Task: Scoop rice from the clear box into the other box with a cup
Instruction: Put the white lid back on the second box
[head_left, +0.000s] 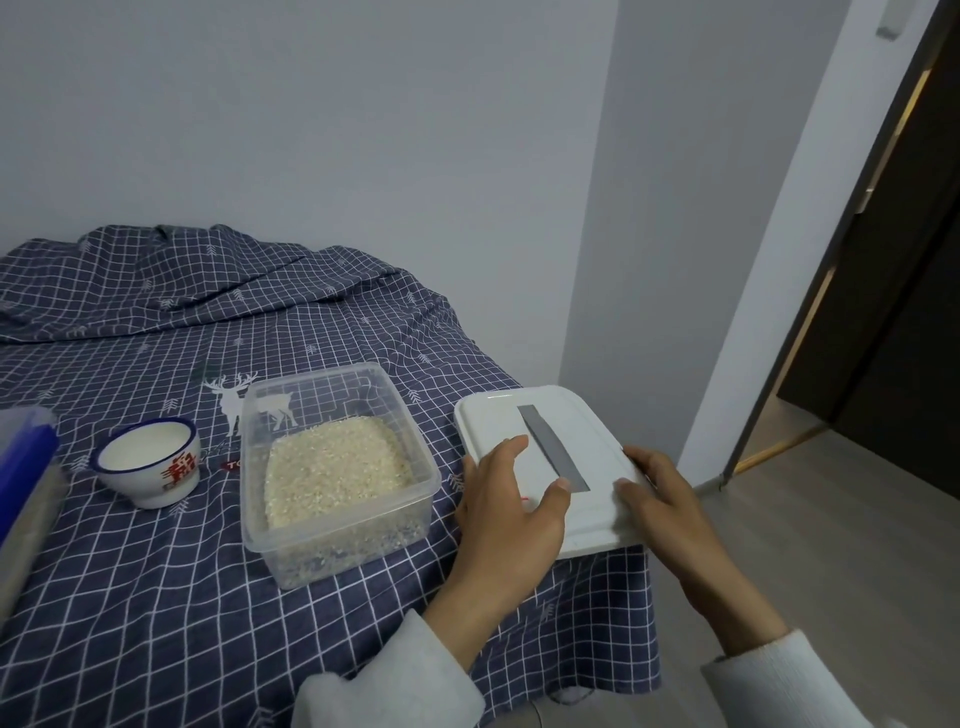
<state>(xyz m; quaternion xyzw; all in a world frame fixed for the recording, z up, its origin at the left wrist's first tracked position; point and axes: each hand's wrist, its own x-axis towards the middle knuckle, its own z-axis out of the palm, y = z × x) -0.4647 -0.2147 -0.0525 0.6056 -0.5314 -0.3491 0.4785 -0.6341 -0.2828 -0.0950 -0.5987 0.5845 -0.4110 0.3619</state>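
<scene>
Both hands (511, 499) rest on smooth white rectangular lid (550, 457).

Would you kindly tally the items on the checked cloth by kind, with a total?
Boxes: 2, the clear box with rice and the white lidded box, which the left hand and right hand touch.
Cups: 1, the white cup.
Blue-topped items at the left edge: 1.
Total: 4

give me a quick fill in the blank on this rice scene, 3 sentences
1. The rice lies in the ____ box.
2. The cup stands to the ____ of that box.
3. Both the left hand and right hand rest on the white box's ____.

Missing words: clear; left; lid
</scene>
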